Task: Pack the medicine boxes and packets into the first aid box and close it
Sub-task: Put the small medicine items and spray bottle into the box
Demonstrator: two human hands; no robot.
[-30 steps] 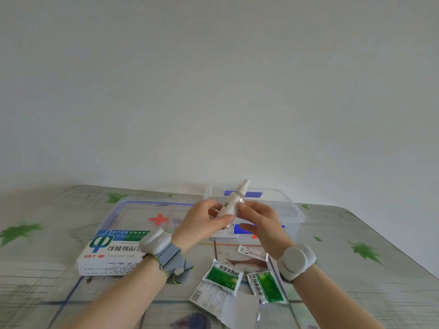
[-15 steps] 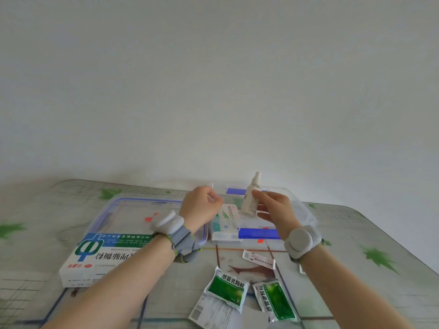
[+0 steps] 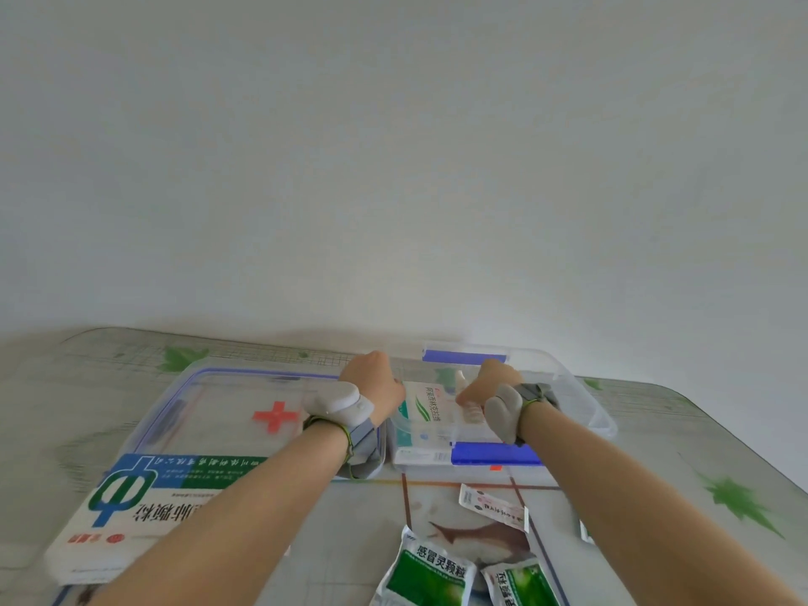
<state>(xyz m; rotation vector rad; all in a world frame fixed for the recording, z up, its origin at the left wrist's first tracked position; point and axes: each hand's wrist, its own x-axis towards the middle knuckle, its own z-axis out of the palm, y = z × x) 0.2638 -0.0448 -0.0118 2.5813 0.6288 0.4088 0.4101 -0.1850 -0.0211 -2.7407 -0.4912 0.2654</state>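
Left hand [image 3: 371,383] and right hand [image 3: 489,385] at first aid box [image 3: 586,404]; cannot tell grips

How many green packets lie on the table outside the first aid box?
2. The left green packet lies at the frame's bottom edge, the right green packet just beside it; both cut off. Others may hide under the forearms.

box [image 3: 583,402]: clear smooth plastic | lid [image 3: 218,408]: same clear plastic, glossy | clips [image 3: 494,453]: shiny blue plastic | carton [image 3: 144,518]: matt white card | sachets [image 3: 430,575]: glossy green foil | table [image 3: 656,457]: slick, reflective top | wristbands [image 3: 336,402]: matt grey plastic, cloth straps
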